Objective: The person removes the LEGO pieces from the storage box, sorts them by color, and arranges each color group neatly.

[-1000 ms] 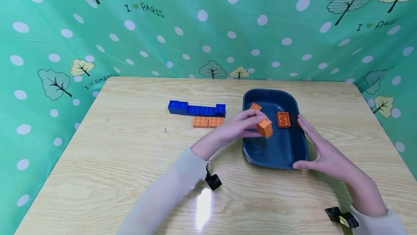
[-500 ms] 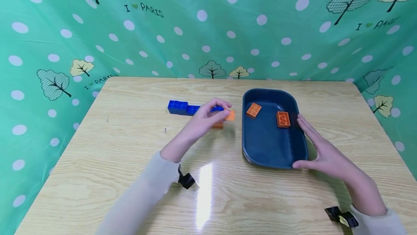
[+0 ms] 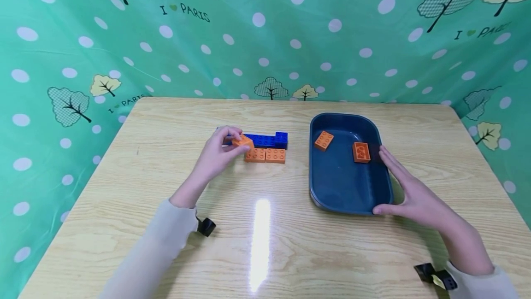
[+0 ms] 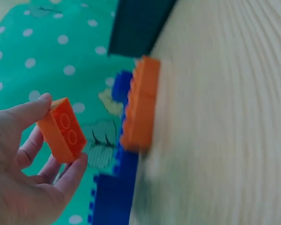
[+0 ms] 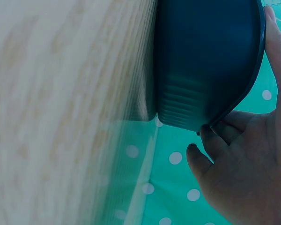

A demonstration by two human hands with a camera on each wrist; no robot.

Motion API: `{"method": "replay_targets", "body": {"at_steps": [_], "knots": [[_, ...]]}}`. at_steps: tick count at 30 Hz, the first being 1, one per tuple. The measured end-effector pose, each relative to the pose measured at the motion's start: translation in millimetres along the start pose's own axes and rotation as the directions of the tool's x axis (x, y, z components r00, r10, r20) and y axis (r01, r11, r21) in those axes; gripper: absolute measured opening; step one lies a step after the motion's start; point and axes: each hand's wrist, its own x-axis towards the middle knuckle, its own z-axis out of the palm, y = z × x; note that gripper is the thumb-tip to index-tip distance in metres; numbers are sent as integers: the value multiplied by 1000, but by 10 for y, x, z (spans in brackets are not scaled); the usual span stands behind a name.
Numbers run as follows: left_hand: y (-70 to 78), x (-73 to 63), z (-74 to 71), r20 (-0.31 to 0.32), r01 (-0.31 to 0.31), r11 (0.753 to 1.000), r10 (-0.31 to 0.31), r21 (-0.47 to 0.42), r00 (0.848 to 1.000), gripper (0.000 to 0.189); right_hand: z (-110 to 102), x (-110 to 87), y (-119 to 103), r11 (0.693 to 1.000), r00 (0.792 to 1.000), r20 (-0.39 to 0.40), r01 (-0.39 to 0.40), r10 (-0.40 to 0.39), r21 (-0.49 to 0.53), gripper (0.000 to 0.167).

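Note:
My left hand (image 3: 215,155) pinches an orange toy brick (image 3: 243,141) between thumb and fingers, its hollow underside showing in the left wrist view. It is held above a row of blue bricks (image 3: 263,140), whose left end the hand partly hides. Just in front of that row lie two orange bricks (image 3: 265,155), end to end, studs up. My right hand (image 3: 415,193) touches the right side and near corner of a dark blue tub (image 3: 338,193), thumb and fingers spread. Inside the tub lie one orange brick with its studs up (image 3: 323,140) and another with its underside up (image 3: 361,152).
All of this is on a light wooden table (image 3: 332,253). A green dotted curtain (image 3: 232,59) hangs behind and around it. A bright light reflection lies on the wood near the middle front.
My left hand has carried the orange brick out of the tub, leftward over the table, to above the blue row. The right hand and tub have stayed put.

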Motion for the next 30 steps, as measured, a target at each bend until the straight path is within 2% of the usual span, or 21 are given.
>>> {"method": "replay_targets", "body": {"at_steps": [4, 6, 11, 17, 20, 23, 30], "knots": [[-85, -24, -41, 7, 24, 993, -25, 118, 1000, 28, -3, -1, -4, 1000, 1000, 0, -4, 4, 1, 124], [-120, -38, -49, 15, 20, 979, -24, 204, 1000, 29, -5, -2, -7, 1000, 1000, 1, -7, 7, 1, 124], [-177, -68, -46, 33, 27, 910, -44, 414, 998, 35, -8, -3, -14, 1000, 1000, 2, -3, 3, 7, 124], [-215, -80, -38, 13, 77, 836, -99, 543, 995, 42, -6, -3, -20, 1000, 1000, 0, 3, -3, 5, 124], [-228, -83, -43, 1, 99, 808, -122, 581, 993, 45, -5, -5, -21, 1000, 1000, -1, 3, -3, 5, 123], [-244, -77, -48, -8, 116, 799, -138, 590, 990, 46, -5, -6, -20, 1000, 1000, -1, 4, -4, 4, 123], [-272, -48, -60, 10, 110, 812, -141, 573, 990, 34, -8, -2, -10, 1000, 1000, 1, 6, -6, 1, 123]]}}
